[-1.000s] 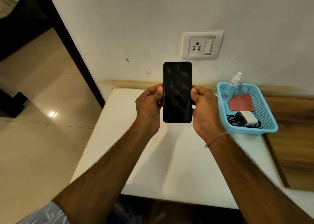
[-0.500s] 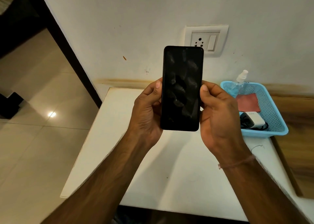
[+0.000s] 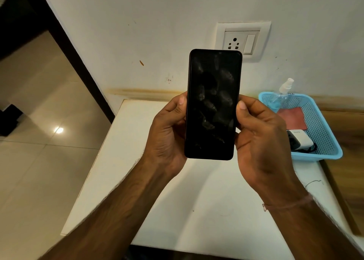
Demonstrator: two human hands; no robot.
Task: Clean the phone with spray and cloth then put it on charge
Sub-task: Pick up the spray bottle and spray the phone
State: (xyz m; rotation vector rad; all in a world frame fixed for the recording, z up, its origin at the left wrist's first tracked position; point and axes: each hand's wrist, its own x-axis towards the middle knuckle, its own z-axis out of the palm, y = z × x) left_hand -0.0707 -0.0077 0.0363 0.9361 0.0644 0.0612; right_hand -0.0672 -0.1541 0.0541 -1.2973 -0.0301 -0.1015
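At frame centre, both hands, left hand (image 3: 167, 133) and right hand (image 3: 260, 139), pinched the smudged black glass phone (image 3: 213, 104) upright by its edges, apparently to inspect it.

Both hands hold phone (image 3: 213, 104) upright above white table (image 3: 137, 161), screen dark w/ smudgy fingerprints. Left hand (image 3: 167, 133) grips left edge, right hand (image 3: 258, 141) grips right edge, thumbs at the sides. Blue basket (image 3: 323, 133) at right holds spray bottle (image 3: 280, 96), red cloth (image 3: 292, 117), white charger (image 3: 299, 141). Wall socket (image 3: 243, 41) behind phone.

Open tabletop (image 3: 122, 161) left of blue basket (image 3: 317, 158)
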